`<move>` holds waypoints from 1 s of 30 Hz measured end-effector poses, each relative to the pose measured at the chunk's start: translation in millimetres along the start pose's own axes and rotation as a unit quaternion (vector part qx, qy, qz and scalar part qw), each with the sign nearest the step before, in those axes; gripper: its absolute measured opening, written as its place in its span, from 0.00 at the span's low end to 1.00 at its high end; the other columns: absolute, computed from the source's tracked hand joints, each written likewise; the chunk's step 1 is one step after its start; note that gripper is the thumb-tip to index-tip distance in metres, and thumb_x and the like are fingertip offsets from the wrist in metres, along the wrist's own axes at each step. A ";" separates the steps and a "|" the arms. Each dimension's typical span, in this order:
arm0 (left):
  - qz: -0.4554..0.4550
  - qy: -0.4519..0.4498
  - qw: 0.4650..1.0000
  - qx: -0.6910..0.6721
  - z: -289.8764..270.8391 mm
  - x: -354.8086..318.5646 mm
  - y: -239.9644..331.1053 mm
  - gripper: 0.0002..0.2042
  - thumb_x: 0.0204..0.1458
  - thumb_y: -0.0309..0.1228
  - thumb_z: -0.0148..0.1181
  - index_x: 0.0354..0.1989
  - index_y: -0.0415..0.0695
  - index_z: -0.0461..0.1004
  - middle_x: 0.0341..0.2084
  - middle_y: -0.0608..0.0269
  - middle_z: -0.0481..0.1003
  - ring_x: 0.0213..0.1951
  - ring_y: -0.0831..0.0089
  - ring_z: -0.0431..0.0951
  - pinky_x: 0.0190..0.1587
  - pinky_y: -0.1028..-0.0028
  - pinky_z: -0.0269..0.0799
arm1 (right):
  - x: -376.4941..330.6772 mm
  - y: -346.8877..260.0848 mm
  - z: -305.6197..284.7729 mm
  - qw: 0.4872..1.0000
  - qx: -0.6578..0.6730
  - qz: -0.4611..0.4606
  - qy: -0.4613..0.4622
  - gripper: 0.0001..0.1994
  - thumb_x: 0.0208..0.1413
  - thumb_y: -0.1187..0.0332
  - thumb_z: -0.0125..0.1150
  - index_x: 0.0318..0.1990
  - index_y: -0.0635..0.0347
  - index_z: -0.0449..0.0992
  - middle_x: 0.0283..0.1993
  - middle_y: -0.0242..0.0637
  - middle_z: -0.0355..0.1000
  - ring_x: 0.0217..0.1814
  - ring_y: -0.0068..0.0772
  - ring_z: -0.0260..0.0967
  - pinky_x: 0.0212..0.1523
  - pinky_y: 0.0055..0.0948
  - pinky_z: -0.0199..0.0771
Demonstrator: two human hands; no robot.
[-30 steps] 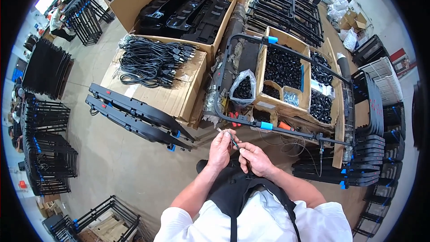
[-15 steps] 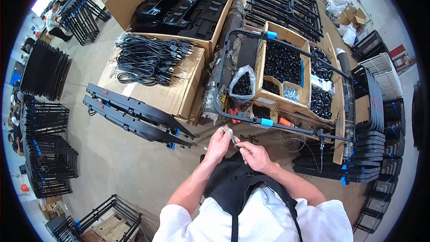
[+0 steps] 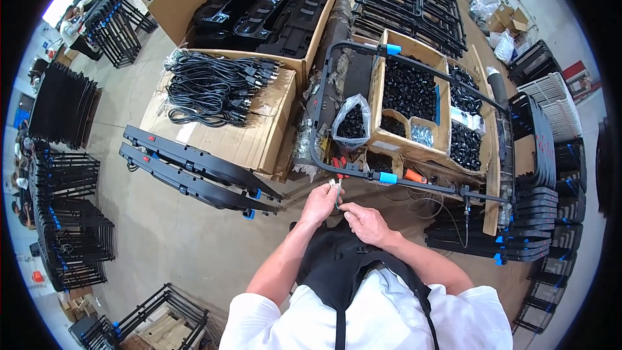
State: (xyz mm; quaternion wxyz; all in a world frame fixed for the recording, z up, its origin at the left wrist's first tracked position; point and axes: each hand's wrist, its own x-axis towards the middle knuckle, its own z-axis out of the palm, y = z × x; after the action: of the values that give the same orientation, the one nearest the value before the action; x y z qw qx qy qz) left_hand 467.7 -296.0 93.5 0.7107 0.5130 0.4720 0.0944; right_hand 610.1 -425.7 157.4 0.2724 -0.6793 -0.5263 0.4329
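In front of my apron, my left hand pinches a few thin wires. Small white ends stick out past its thumb and fingertips. A short length of greenish wire runs between my two hands. My right hand is closed, with thumb and forefinger gripping the lower part of that wire. Just beyond my fingers lies a red-handled tool, close to the near rail of a black tubular frame with blue sleeves. How the wires run inside my fingers is hidden.
Wooden bins of small black parts stand under the frame, beside a clear plastic bag. Bundled black power cords lie on a cardboard box. Two black curved beams project at left. Stacked black frames stand at right.
Both hands stay close together; the left has shifted slightly, and the white wire ends now show more plainly above its fingers. A person far left has leaned over.
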 end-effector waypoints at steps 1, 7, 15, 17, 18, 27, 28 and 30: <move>0.012 -0.011 1.000 0.023 1.4 1.7 3.6 0.16 0.71 0.40 0.55 0.47 0.38 0.80 0.28 0.64 0.80 0.31 0.74 0.74 0.38 0.68 0.72 | 2.6 4.7 1.6 0.999 0.014 0.030 -0.007 0.14 0.71 0.67 0.55 0.59 0.58 0.77 0.38 0.47 0.80 0.39 0.50 0.80 0.43 0.44 0.80; 0.054 -0.029 0.988 0.143 1.9 20.3 -7.1 0.15 0.72 0.40 0.52 0.46 0.39 0.76 0.30 0.60 0.79 0.35 0.69 0.78 0.42 0.62 0.75 | 10.0 13.2 10.1 0.992 0.083 0.099 -0.004 0.14 0.71 0.67 0.53 0.59 0.59 0.77 0.28 0.41 0.77 0.29 0.36 0.77 0.37 0.40 0.79; 0.063 -0.004 0.988 0.140 5.0 28.1 -8.6 0.16 0.73 0.40 0.50 0.49 0.40 0.77 0.32 0.56 0.80 0.35 0.62 0.80 0.42 0.61 0.75 | 17.7 23.5 12.0 0.990 0.086 0.114 0.013 0.14 0.71 0.66 0.54 0.59 0.57 0.78 0.30 0.42 0.78 0.29 0.35 0.77 0.36 0.40 0.79; 0.071 -0.010 0.984 0.161 3.1 30.7 -9.6 0.15 0.73 0.40 0.50 0.50 0.40 0.78 0.33 0.56 0.80 0.35 0.63 0.80 0.42 0.62 0.76 | 18.7 26.7 13.6 0.989 0.087 0.122 0.011 0.13 0.71 0.65 0.55 0.58 0.56 0.78 0.31 0.44 0.78 0.30 0.39 0.78 0.37 0.42 0.79; 0.091 -0.016 0.980 0.175 0.9 33.4 -13.3 0.15 0.73 0.39 0.50 0.50 0.41 0.78 0.33 0.58 0.80 0.34 0.66 0.79 0.40 0.64 0.76 | 19.2 27.6 14.5 0.989 0.088 0.122 0.011 0.13 0.71 0.65 0.55 0.58 0.56 0.78 0.31 0.44 0.78 0.30 0.39 0.78 0.37 0.42 0.79; 0.067 -0.063 0.985 0.149 -6.8 33.3 -7.1 0.16 0.74 0.39 0.47 0.51 0.41 0.78 0.35 0.59 0.79 0.38 0.67 0.78 0.43 0.65 0.75 | 22.9 31.0 14.0 0.990 0.087 0.106 0.020 0.13 0.71 0.65 0.55 0.58 0.55 0.78 0.34 0.47 0.80 0.33 0.47 0.80 0.40 0.45 0.79; 0.039 -0.064 0.987 0.143 -6.1 32.0 -3.9 0.18 0.74 0.40 0.45 0.51 0.40 0.78 0.38 0.52 0.81 0.43 0.58 0.82 0.49 0.60 0.76 | 23.3 31.7 12.9 0.989 0.095 0.115 0.014 0.13 0.71 0.65 0.56 0.58 0.55 0.78 0.33 0.47 0.80 0.33 0.46 0.80 0.40 0.45 0.79; 0.037 -0.064 0.987 0.140 -6.8 33.2 -6.9 0.18 0.74 0.40 0.45 0.52 0.40 0.79 0.38 0.52 0.81 0.42 0.59 0.82 0.49 0.61 0.76 | 23.9 33.2 14.2 0.987 0.105 0.125 0.010 0.14 0.71 0.64 0.56 0.58 0.55 0.79 0.33 0.47 0.80 0.33 0.46 0.80 0.40 0.44 0.79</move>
State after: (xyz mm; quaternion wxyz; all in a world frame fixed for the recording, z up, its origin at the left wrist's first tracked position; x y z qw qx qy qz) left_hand 477.8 -274.2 68.6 0.6568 0.6294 0.4147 0.0204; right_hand 615.3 -414.1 116.0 0.2915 -0.7112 -0.3864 0.5099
